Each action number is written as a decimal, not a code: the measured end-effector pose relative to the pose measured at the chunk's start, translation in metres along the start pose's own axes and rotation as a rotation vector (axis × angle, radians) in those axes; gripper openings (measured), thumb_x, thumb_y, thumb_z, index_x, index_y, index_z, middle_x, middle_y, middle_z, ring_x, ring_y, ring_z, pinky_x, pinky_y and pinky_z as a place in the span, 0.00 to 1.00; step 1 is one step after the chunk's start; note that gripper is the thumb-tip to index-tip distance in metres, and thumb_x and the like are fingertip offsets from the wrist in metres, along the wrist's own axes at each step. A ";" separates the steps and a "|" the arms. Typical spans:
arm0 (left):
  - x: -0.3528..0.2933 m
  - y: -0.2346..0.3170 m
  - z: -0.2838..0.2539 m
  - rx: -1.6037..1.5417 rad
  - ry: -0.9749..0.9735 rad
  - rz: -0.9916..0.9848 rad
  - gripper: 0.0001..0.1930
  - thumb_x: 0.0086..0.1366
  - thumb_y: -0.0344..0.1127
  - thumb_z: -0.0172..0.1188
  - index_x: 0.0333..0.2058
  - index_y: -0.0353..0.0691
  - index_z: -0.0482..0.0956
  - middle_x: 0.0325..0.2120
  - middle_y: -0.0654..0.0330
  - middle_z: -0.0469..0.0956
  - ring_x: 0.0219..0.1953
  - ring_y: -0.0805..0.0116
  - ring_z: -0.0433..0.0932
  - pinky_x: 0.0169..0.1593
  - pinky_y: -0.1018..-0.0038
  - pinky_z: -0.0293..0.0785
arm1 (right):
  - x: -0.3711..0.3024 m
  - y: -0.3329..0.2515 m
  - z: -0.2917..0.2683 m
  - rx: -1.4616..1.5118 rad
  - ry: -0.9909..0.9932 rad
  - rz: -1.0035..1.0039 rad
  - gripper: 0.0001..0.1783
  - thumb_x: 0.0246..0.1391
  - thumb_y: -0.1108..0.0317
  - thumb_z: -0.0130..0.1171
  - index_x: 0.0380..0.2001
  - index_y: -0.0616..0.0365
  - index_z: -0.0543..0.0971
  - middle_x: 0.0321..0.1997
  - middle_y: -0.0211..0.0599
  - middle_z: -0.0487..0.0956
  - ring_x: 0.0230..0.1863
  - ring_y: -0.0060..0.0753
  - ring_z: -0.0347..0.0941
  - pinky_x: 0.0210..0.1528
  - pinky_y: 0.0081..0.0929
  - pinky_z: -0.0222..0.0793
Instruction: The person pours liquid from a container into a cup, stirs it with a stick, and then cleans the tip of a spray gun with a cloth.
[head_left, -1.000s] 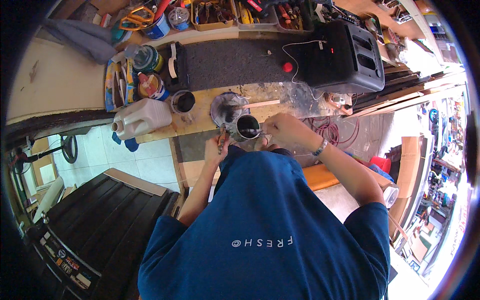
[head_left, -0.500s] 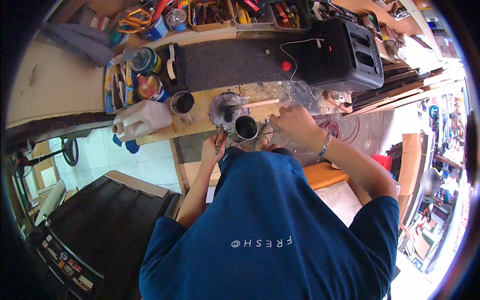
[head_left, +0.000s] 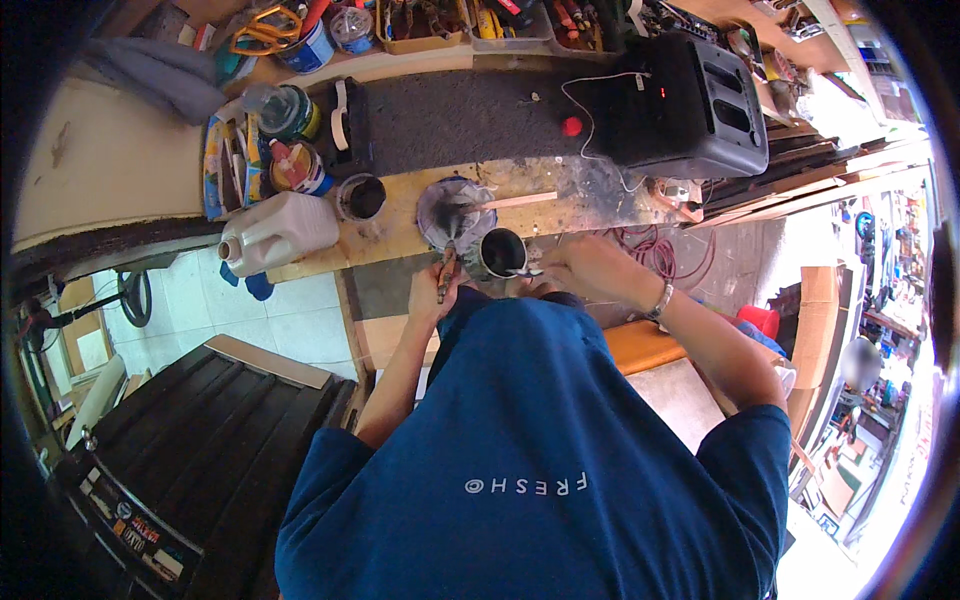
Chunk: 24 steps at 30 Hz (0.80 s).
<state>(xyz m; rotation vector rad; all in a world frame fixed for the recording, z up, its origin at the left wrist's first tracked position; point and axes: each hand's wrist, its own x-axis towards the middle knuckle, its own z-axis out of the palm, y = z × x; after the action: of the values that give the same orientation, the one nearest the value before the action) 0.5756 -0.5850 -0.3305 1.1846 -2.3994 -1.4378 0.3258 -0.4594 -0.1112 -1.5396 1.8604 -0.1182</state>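
Note:
My left hand (head_left: 432, 292) is closed around a worn brownish hand tool (head_left: 446, 274) whose kind I cannot make out; its tip points away from me. Just to its right is a round cup (head_left: 503, 252) with a dark inside, at the bench's near edge. What supports the cup is hidden. My right hand (head_left: 588, 266) has its fingers pinched on a small thin whitish piece (head_left: 530, 272) close to the cup's rim. Beyond the cup lies a round, dark-stained lid or dish (head_left: 437, 215), with a flat wooden stick (head_left: 520, 200) resting across its right side.
A dark-filled tub (head_left: 361, 197), a beige jug (head_left: 285, 235) and several paint cans (head_left: 297, 168) stand at the left. A black speaker-like box (head_left: 690, 105) sits at the back right. Tool bins (head_left: 425, 25) line the back. A red hose (head_left: 655, 250) lies below the bench.
My right hand has come down toward me, nearer the cup. The cup, my left hand and its tool have shifted slightly right.

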 end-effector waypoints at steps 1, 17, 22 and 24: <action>0.000 0.000 -0.003 0.036 -0.023 -0.012 0.14 0.63 0.43 0.62 0.34 0.36 0.82 0.26 0.40 0.80 0.33 0.39 0.81 0.35 0.55 0.76 | 0.000 0.003 -0.002 -0.222 -0.041 -0.013 0.13 0.55 0.61 0.58 0.37 0.58 0.83 0.37 0.49 0.83 0.43 0.48 0.81 0.46 0.42 0.75; -0.002 -0.008 -0.007 -0.070 0.068 -0.092 0.18 0.64 0.47 0.61 0.31 0.34 0.80 0.23 0.41 0.79 0.32 0.38 0.80 0.35 0.54 0.74 | -0.009 0.002 0.004 -0.346 0.114 -0.010 0.14 0.56 0.63 0.57 0.46 0.51 0.80 0.29 0.42 0.82 0.34 0.46 0.83 0.37 0.39 0.78; 0.000 -0.012 -0.008 -0.078 0.083 -0.098 0.18 0.64 0.47 0.62 0.32 0.34 0.79 0.26 0.40 0.79 0.34 0.38 0.80 0.36 0.55 0.74 | -0.029 0.015 0.014 0.054 0.270 0.234 0.09 0.63 0.66 0.53 0.40 0.58 0.78 0.27 0.48 0.79 0.32 0.51 0.80 0.34 0.41 0.72; 0.003 -0.013 -0.007 -0.137 0.088 -0.104 0.18 0.64 0.46 0.62 0.34 0.34 0.79 0.27 0.40 0.80 0.34 0.38 0.80 0.36 0.55 0.74 | -0.025 0.030 0.019 0.335 0.285 0.221 0.14 0.68 0.61 0.50 0.35 0.61 0.76 0.23 0.49 0.77 0.25 0.47 0.77 0.30 0.44 0.67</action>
<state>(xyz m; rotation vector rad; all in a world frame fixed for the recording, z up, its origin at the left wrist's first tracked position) 0.5842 -0.5954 -0.3379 1.3263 -2.1743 -1.5175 0.3127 -0.4220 -0.1281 -1.1262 2.0907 -0.5421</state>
